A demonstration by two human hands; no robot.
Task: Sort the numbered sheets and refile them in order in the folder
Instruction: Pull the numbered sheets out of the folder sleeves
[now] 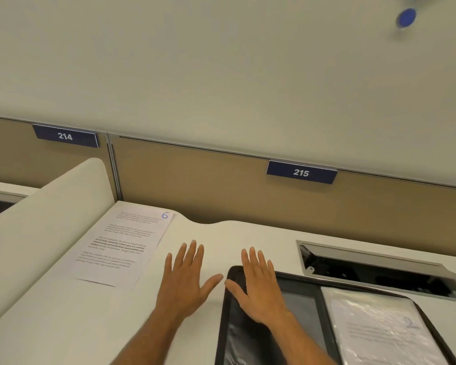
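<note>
Sheets, numbered, loose and sleeved — we log one marked 6 (121, 243) lying flat near the desk's (63, 325) far left corner, close against the curved side panel (45, 219), and one marked 2 (385, 330) inside a glossy plastic sleeve in the open black folder (229, 312) at the near right edge. We judge the loose sheet light, limp and easily creased; it is best lifted by its near right corner, which sits just beside our left hand (182, 280). The sleeved sheet looks slippery, and we would draw it out by the sleeve's open edge, though which edge that is we cannot tell. Left hand: spread flat, palm down, fingers straight, over bare desk between sheet and folder. Right hand (258, 288): likewise spread, over the folder's left inner cover — holding nothing. Surroundings: a recessed cable tray (374, 267) with raised lid at the far right, tan partition with plates 214 (65, 136) and 215 (300, 172). Nothing blocks either sheet.
</note>
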